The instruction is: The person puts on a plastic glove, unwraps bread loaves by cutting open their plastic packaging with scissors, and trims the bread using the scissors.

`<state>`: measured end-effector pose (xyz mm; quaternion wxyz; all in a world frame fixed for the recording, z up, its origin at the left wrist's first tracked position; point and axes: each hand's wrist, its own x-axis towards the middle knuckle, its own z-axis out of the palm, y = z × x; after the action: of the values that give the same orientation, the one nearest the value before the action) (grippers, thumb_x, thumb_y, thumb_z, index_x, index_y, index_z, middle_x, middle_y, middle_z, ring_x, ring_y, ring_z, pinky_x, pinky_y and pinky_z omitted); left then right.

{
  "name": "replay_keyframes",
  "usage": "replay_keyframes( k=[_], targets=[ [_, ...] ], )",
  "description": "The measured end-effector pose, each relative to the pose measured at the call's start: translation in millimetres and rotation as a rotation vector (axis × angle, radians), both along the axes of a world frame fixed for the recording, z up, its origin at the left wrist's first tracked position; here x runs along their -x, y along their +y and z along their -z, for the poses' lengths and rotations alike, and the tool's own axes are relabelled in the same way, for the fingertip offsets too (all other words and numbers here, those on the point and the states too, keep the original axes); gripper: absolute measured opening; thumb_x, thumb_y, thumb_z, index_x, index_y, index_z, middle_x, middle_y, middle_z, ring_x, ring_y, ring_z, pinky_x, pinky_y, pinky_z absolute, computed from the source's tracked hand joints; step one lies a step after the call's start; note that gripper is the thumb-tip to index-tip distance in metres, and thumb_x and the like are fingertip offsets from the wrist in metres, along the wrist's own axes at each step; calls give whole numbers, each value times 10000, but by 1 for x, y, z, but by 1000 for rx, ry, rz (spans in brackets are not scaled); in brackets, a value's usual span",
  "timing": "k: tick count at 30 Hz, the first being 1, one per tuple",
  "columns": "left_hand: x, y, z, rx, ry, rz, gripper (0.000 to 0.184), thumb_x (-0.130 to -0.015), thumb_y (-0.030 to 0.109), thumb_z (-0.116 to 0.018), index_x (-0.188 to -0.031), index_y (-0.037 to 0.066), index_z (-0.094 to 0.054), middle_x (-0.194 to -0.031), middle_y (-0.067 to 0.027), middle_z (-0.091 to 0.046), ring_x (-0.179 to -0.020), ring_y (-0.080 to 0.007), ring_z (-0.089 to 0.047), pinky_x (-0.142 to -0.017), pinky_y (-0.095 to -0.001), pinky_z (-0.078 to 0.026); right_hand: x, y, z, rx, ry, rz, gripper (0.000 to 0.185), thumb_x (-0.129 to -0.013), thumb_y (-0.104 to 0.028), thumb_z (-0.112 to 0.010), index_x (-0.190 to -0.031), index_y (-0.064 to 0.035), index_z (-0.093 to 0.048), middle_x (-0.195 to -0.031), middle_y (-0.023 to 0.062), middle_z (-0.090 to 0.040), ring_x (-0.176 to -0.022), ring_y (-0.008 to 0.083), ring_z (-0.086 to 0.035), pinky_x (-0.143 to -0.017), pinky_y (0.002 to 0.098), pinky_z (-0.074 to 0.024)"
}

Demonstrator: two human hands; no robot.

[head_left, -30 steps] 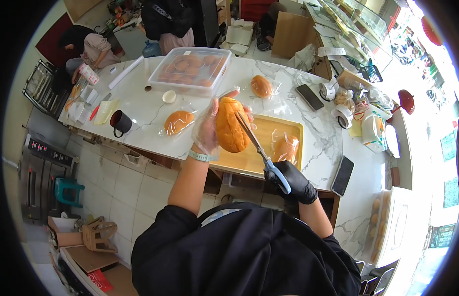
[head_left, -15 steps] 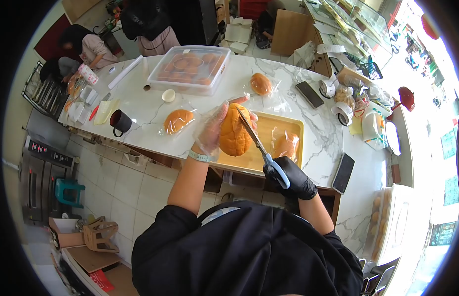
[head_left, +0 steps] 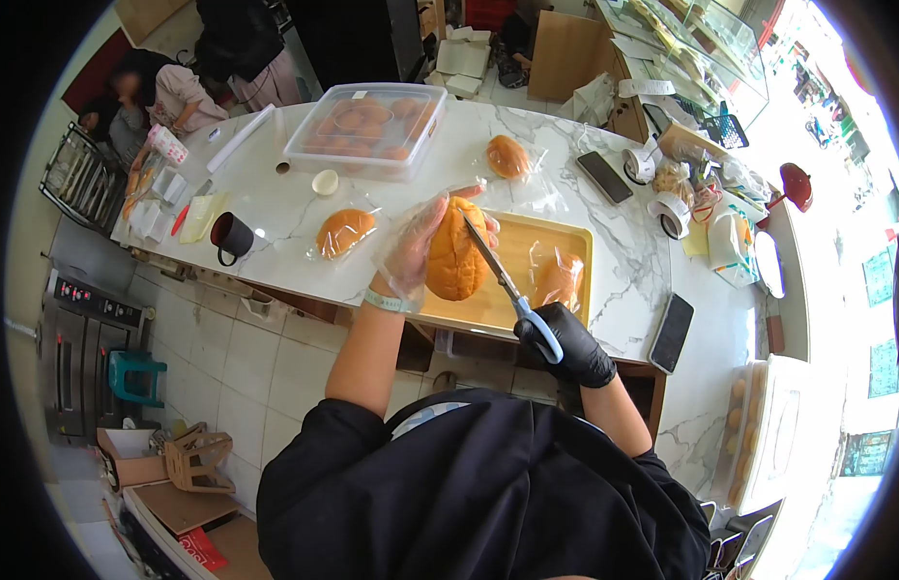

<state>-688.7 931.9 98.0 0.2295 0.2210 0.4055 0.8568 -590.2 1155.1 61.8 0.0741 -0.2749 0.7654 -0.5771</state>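
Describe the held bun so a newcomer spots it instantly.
On the marbled counter, find the tan tray. Over its left end, the gloved left hand holds the bun. Unlike the wrapped bun on the tray, this one is bare, with scissors at its top.

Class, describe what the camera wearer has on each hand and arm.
The left hand wears a loose, clear plastic glove, with a pale band round the wrist; its faint markings are too small to read. The right hand wears a closer-fitting black glove. Both arms have short, plain black sleeves.
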Motion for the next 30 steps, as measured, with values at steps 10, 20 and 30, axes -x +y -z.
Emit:
replay_keyframes(
  k=[10, 20, 30],
  targets=[
    [16, -6, -3, -296, -330, -129, 474, -938, 454, -318, -1277, 135, -409, -1049, -158, -535, -893, -283, -551, -796, -550, -451, -20, 21, 4, 81, -507, -177, 306, -820, -238, -561, -627, -3, -530, -550, 39, -511, -529, 101, -470, -529, 261, -394],
    [-7, 15, -5, -346, -345, -87, 505, -923, 456, -362, -1340, 173, -324, -1153, -192, -489, -987, -335, -537, -875, -627, -395, -20, 22, 17, 29, -535, -109, 244, -819, -201, -606, -769, 37, -625, -563, 23, -546, -509, 68, -476, -501, 235, -400],
    [-3, 3, 22, -247, -165, -121, 620, -881, 411, -500, -1391, 184, -231, -1124, -201, -475, -917, -322, -535, -718, -510, -485, -19, 17, 17, 180, -576, -109, 429, -885, -372, -553, -682, 6, -558, -534, 5, -484, -463, 74, -430, -436, 234, -338]
  ],
)
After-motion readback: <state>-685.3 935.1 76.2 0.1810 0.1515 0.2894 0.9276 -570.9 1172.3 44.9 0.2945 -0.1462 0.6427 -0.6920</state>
